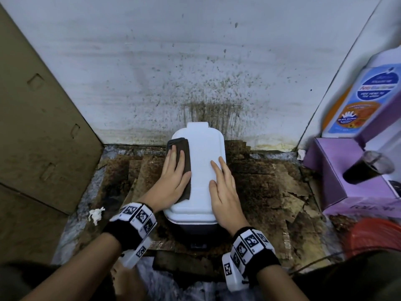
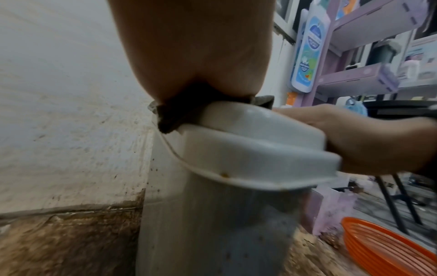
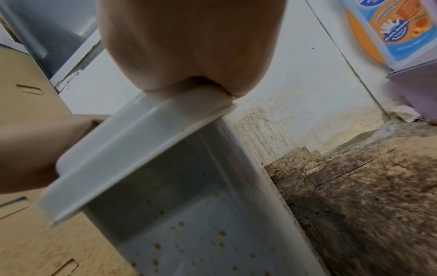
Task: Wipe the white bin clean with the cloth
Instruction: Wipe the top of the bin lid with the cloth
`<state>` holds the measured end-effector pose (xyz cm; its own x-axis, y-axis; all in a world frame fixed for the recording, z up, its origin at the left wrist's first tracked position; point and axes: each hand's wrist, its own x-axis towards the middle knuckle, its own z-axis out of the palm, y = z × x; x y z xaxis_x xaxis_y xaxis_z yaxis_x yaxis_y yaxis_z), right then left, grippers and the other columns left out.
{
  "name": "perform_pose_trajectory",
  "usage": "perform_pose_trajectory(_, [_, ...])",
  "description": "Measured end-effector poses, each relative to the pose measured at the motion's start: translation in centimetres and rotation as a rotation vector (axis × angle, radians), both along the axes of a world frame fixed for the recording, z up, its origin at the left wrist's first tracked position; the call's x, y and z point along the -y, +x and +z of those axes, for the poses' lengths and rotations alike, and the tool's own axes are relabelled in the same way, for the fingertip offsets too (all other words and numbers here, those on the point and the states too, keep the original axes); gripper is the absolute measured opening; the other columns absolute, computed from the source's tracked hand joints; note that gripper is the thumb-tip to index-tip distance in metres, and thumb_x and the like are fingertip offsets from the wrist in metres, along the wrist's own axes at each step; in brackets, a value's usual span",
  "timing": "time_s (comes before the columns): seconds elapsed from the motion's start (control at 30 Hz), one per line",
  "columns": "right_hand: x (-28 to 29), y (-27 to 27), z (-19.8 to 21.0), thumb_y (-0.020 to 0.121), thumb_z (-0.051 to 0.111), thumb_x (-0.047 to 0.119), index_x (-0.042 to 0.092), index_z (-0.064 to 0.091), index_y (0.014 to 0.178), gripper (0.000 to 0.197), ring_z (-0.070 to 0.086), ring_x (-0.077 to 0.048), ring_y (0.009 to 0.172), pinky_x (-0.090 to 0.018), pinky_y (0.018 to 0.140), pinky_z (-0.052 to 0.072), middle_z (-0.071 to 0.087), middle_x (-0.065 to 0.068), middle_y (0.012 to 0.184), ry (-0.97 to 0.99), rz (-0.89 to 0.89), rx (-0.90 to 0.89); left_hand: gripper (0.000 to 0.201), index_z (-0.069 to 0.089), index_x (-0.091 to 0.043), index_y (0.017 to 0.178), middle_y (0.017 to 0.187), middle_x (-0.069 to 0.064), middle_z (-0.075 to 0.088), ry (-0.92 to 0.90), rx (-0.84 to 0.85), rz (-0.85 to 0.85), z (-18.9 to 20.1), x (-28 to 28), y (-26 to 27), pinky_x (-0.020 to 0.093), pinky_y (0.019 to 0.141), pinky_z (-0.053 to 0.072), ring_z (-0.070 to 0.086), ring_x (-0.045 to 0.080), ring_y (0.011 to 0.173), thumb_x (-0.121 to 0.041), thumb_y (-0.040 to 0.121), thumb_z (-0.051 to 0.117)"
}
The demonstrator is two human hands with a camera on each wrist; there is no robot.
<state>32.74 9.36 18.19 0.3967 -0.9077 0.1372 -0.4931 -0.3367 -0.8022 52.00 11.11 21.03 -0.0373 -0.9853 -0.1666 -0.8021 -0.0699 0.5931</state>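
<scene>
A white bin (image 1: 200,168) with a closed lid stands on the dirty floor against the stained wall. A dark brown cloth (image 1: 184,161) lies along the lid's left side. My left hand (image 1: 172,179) presses flat on the cloth with straight fingers. My right hand (image 1: 223,187) lies flat on the lid's right side. In the left wrist view the cloth (image 2: 175,115) hangs over the lid's edge (image 2: 248,149) under my palm. The right wrist view shows the bin's side wall (image 3: 189,214) speckled with brown spots below the lid (image 3: 132,149).
A brown cardboard box (image 1: 39,131) stands at the left. A purple shelf unit (image 1: 338,170) with a soap bottle (image 1: 364,94) and a dark cup (image 1: 366,168) is at the right. An orange basket (image 1: 373,237) and a crumpled tissue (image 1: 95,215) lie on the floor.
</scene>
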Motion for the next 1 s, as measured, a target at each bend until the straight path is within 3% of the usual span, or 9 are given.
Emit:
perform_pose_trajectory(0.17, [-0.1,0.2,-0.1,0.110,0.032,0.026,0.030,0.025,0.157,0.048,-0.003,0.020,0.141,0.002,0.108,-0.001,0.003,0.023,0.165,-0.022,-0.011,-0.013,0.064,-0.014,-0.016,0.160,0.160,-0.003,-0.041,-0.125,0.073,-0.011,-1.1,-4.2,-1.1,0.014,0.114,-0.023,-0.040,0.007,0.147,-0.035,0.112,0.024])
perform_pose_trajectory(0.3, [-0.1,0.2,-0.1,0.110,0.031,0.027,0.030,0.025,0.158,0.048,-0.002,0.020,0.140,0.002,0.108,0.001,0.004,0.022,0.166,-0.026,-0.014,-0.019,0.063,-0.006,-0.016,0.162,0.168,-0.002,-0.027,-0.229,0.070,0.044,-2.4,-5.5,-1.8,0.022,0.124,-0.012,-0.026,0.009,0.154,-0.037,0.107,0.015])
perform_pose_trajectory(0.47, [0.0,0.1,-0.1,0.110,0.031,0.027,0.032,0.025,0.158,0.049,-0.001,0.019,0.140,0.000,0.109,0.002,0.003,0.023,0.166,-0.019,-0.017,-0.023,0.066,-0.007,-0.015,0.162,0.168,0.001,-0.027,-0.242,0.117,0.019,-2.4,-5.2,-1.7,0.024,0.125,-0.011,-0.026,0.012,0.154,-0.043,0.104,0.005])
perform_pose_trajectory(0.63, [0.1,0.2,-0.3,0.110,0.031,0.028,0.031,0.025,0.157,0.048,-0.001,0.018,0.142,0.000,0.109,0.001,0.003,0.023,0.166,-0.026,-0.029,-0.025,0.059,-0.012,-0.012,0.160,0.164,0.003,-0.034,-0.241,0.152,-0.025,-2.1,-4.3,-1.4,0.023,0.121,-0.017,-0.032,0.012,0.152,-0.025,0.113,0.020])
perform_pose_trajectory(0.8, [0.2,0.2,-0.3,0.110,0.031,0.028,0.034,0.024,0.157,0.048,0.000,0.016,0.144,-0.005,0.111,0.004,0.002,0.025,0.165,-0.013,-0.025,-0.014,0.064,-0.015,-0.019,0.160,0.161,-0.004,-0.039,-0.109,0.060,-0.036,-1.0,-0.7,0.1,0.007,0.108,-0.025,-0.037,0.010,0.148,-0.032,0.112,0.025])
perform_pose_trajectory(1.0, [0.2,0.3,-0.2,0.110,0.031,0.029,0.034,0.024,0.157,0.049,-0.001,0.019,0.141,-0.006,0.111,0.005,0.002,0.026,0.165,-0.006,-0.015,-0.008,0.068,-0.016,-0.019,0.161,0.162,-0.005,-0.038,-0.027,0.064,-0.088,-0.5,5.1,2.6,0.027,0.120,-0.017,-0.036,0.012,0.149,-0.041,0.111,0.024])
